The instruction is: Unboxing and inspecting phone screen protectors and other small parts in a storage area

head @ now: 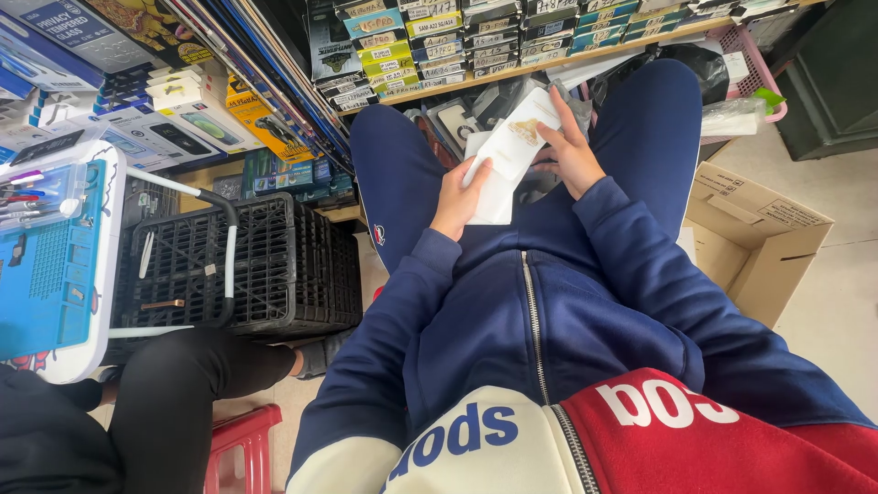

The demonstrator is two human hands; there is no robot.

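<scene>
The person is sitting and holding a small stack of flat white packs (508, 151) over the lap, between two blue knees. The left hand (455, 197) is gripping the low end of the stack, with the thumb lying on top. The right hand (569, 151) is closed on the far side, and its fingers (551, 119) are pressing on the top pack, which is sitting a bit crooked on the rest. So both hands are clamped on the same stack, near each other but not touching. It looks like the top pack is just starting to be slid off, so I judge the sorting is only at its start, and the whole stack is still in the hands, with no pack set down yet. Counting: I am seeing two hands, and at least two white packs (maybe three, since the edges are hiding each other and I cannot tell for sure). Ahead there is one long wooden shelf (631, 48) with many small labelled boxes in rows, too many to count. To the left one black crate (274, 265) is sitting on the floor. Beside it is one small worktop (101, 274) with a blue mat on it. To the right one open brown box (754, 229) is standing near the knee. One pink basket (750, 55) is up by the shelf.
</scene>
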